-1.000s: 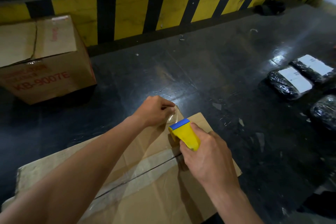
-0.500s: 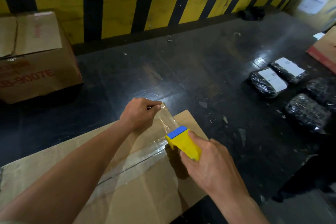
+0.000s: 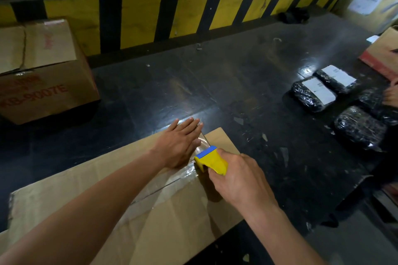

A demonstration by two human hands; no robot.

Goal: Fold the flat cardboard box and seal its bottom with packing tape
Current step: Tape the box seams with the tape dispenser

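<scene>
Left hand flat on the tape, right hand gripping the dispenser.

The left hand (image 3: pixel 179 144) lies palm down with straight fingers, pressing the clear packing tape (image 3: pixel 183 175) onto the far edge of the brown folded cardboard box (image 3: pixel 64 204). Just beside it, the right hand (image 3: pixel 237 180) curls round a yellow plastic tape dispenser with a blue edge (image 3: pixel 212 160), set on the box's taped centre seam. The box sits on a dark glossy surface (image 3: pixel 193 84). Well apart to the left stands a large printed brown carton (image 3: pixel 47 84). Black wrapped parcels with white labels (image 3: pixel 312 92) lie to the right.
</scene>
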